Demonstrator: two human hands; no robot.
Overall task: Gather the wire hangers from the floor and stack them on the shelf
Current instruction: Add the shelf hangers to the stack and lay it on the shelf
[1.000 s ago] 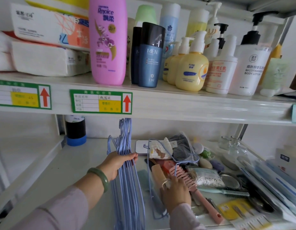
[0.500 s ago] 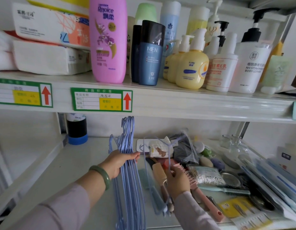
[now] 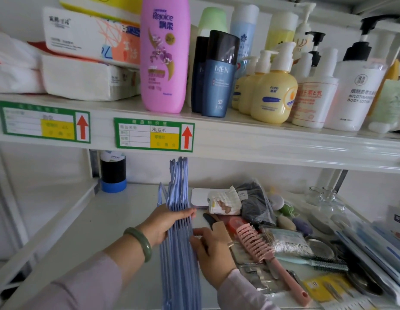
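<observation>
A bundle of blue wire hangers (image 3: 180, 238) stands on edge on the lower shelf (image 3: 82, 233) of a white store rack, the hooks pointing up and reaching just under the lip of the shelf above. The left hand (image 3: 162, 224), a green bangle (image 3: 139, 243) on its wrist, is wrapped around the bundle from the left side, fingers curled over the front wires in a firm grip. The right hand (image 3: 211, 251) presses against the bundle's right side, thumb and fingertips touching the outermost wires; whether it is pinching one or only steadying the stack cannot be told. Pale pink sleeves cover both forearms.

Just right of the hangers, the shelf is crowded with small goods: a pink vented hairbrush (image 3: 268, 262), a packet of cotton swabs (image 3: 288, 243), a dark bagged item (image 3: 255, 204) and a white folded cloth (image 3: 224, 201). At the back left corner stands a black cylinder with a blue base (image 3: 113, 172).

On the upper shelf (image 3: 261, 144), bearing two green price tags with red arrows, sit a pink Rejoice shampoo bottle (image 3: 164, 54), a blue bottle marked MEN (image 3: 220, 74), yellow pump bottles (image 3: 274, 90), a white body lotion dispenser (image 3: 355, 86) and stacked tissue packs (image 3: 82, 57).
</observation>
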